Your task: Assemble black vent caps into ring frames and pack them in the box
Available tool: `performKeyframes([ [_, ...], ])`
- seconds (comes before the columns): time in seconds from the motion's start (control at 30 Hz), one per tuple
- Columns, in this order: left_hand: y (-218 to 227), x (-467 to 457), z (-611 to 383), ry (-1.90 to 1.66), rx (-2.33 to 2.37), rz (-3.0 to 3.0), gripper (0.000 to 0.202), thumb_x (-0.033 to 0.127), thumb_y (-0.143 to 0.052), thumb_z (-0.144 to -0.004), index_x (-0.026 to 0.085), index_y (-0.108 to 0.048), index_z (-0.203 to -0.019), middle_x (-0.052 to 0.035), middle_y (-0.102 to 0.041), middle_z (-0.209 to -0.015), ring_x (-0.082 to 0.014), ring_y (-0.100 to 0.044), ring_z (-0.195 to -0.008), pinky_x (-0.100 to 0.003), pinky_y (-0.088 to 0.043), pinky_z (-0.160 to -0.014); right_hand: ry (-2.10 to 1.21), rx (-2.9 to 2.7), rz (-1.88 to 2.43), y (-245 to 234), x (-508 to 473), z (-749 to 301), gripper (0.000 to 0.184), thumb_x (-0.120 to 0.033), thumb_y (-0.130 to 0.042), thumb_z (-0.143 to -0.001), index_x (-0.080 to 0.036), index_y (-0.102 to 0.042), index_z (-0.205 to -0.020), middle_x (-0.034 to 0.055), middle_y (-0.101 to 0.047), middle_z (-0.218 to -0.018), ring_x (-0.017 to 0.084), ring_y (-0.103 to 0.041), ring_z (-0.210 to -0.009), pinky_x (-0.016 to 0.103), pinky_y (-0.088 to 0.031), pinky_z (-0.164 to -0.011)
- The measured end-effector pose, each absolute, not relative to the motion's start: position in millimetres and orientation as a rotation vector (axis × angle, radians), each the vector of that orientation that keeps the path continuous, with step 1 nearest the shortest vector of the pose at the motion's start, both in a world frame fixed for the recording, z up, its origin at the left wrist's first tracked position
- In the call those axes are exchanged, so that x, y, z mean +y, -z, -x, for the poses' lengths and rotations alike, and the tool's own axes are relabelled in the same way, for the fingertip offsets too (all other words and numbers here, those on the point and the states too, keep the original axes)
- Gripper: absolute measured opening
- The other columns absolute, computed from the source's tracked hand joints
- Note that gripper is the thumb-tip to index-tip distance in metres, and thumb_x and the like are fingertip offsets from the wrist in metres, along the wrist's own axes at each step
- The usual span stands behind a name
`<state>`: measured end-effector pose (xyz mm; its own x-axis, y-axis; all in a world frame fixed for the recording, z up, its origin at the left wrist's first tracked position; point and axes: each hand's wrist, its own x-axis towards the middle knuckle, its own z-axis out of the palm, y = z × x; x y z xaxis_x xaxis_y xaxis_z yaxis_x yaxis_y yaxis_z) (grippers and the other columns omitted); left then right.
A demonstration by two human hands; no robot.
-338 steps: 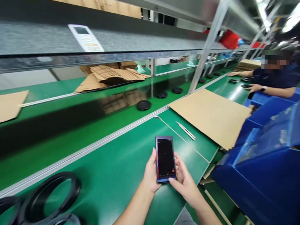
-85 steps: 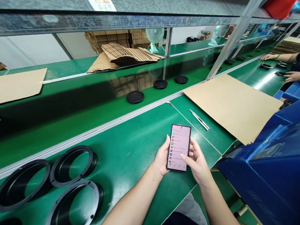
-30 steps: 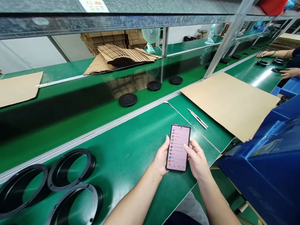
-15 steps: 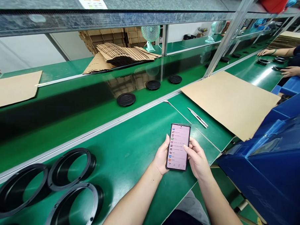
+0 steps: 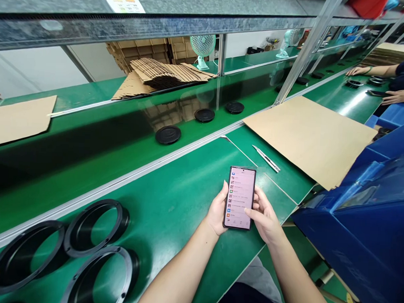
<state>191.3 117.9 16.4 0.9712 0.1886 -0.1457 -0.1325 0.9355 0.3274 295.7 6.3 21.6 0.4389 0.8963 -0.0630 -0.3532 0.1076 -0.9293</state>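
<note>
Green bench [image 5: 173,186] biggest; blue bin [image 5: 362,230] at its R edge; cardboard sheet [image 5: 310,134] flat, far R; blk rings [image 5: 119,217] front L. L hand [image 5: 216,213] grasps phone [image 5: 239,193] by L side; R hand [image 5: 265,219] grips R edge, thumb over screen. Phone's above bench, btwn hands. Cutter [image 5: 267,159] just beyond.

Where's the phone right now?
In the head view, the phone is low and just right of centre, between the left hand and right hand, above the green table, nearer the person than the silver knife.
</note>
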Motion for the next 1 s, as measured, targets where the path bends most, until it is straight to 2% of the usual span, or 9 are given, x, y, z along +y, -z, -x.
performKeyframes([
  [0.33, -20.7, 117.4, -190.7, -0.167, 0.161, -0.332, 0.083, 0.069, -0.021, -0.098, 0.002, -0.061, -0.127, -0.022, -0.066, -0.121, -0.0302, -0.065, -0.111, -0.036, -0.049, -0.095, -1.002, -0.579, 1.125, -22.0, 7.2, -293.1, 0.064, -0.032, -0.081, -0.076, -0.034, -0.056, -0.135, -0.0012, -0.051, -0.09, 0.017, -0.053, -0.08, 0.029, -0.05, -0.083],
  [0.57, -23.2, 117.3, -191.6, -0.181, 0.178, -0.363, 0.083, 0.066, -0.017, -0.099, 0.002, -0.062, -0.127, -0.0223, -0.066, -0.121, -0.0319, -0.064, -0.114, -0.039, -0.048, -0.099, -1.001, -0.573, 1.094, -23.2, 7.9, -292.7, 0.061, -0.031, -0.082, -0.077, -0.034, -0.058, -0.133, -0.0014, -0.053, -0.089, 0.015, -0.054, -0.079, 0.025, -0.051, -0.08],
  [0.7, -23.0, 116.5, -191.7, -0.204, 0.204, -0.351, 0.08, 0.067, -0.024, -0.099, 0.002, -0.063, -0.125, -0.0221, -0.067, -0.119, -0.0321, -0.064, -0.113, -0.04, -0.046, -0.102, -1.002, -0.591, 1.076, -25.3, 9.8, -294.1, 0.059, -0.034, -0.08, -0.081, -0.032, -0.056, -0.134, 0.0023, -0.06, -0.1, 0.022, -0.061, -0.093, 0.033, -0.053, -0.087],
  [0.83, -19.4, 115.5, -191.0, -0.236, 0.245, -0.329, 0.072, 0.065, -0.035, -0.098, 0.006, -0.062, -0.127, -0.0191, -0.068, -0.119, -0.0296, -0.066, -0.109, -0.039, -0.047, -0.101, -0.938, -0.611, 1.099, -28.2, 15.6, -295.9, 0.052, -0.04, -0.076, -0.085, -0.029, -0.058, -0.132, 0.0061, -0.064, -0.114, 0.028, -0.06, -0.107, 0.04, -0.052, -0.093],
  [0.9, -17.1, 115.4, -190.8, -0.234, 0.253, -0.307, 0.069, 0.065, -0.038, -0.098, 0.008, -0.062, -0.128, -0.0175, -0.07, -0.117, -0.0297, -0.066, -0.109, -0.041, -0.047, -0.102, -0.895, -0.61, 1.136, -30.7, 19.7, -297.3, 0.048, -0.043, -0.076, -0.085, -0.028, -0.06, -0.128, 0.0066, -0.064, -0.119, 0.027, -0.061, -0.103, 0.036, -0.054, -0.083],
  [0.93, -16.0, 115.4, -190.7, -0.231, 0.252, -0.298, 0.068, 0.065, -0.039, -0.097, 0.009, -0.062, -0.128, -0.0171, -0.07, -0.116, -0.0301, -0.066, -0.109, -0.042, -0.047, -0.102, -0.881, -0.605, 1.165, -32.3, 21.9, -298.2, 0.048, -0.045, -0.075, -0.085, -0.028, -0.061, -0.127, 0.0068, -0.064, -0.119, 0.026, -0.063, -0.096, 0.032, -0.055, -0.072],
  [1.0, -14.2, 115.8, -190.5, -0.224, 0.246, -0.294, 0.067, 0.065, -0.041, -0.097, 0.01, -0.061, -0.13, -0.0172, -0.07, -0.115, -0.0311, -0.066, -0.11, -0.044, -0.047, -0.103, -0.868, -0.581, 1.224, -35.8, 26.4, -300.5, 0.048, -0.049, -0.074, -0.085, -0.027, -0.061, -0.125, 0.0073, -0.065, -0.115, 0.021, -0.062, -0.078, 0.023, -0.044, -0.047],
])
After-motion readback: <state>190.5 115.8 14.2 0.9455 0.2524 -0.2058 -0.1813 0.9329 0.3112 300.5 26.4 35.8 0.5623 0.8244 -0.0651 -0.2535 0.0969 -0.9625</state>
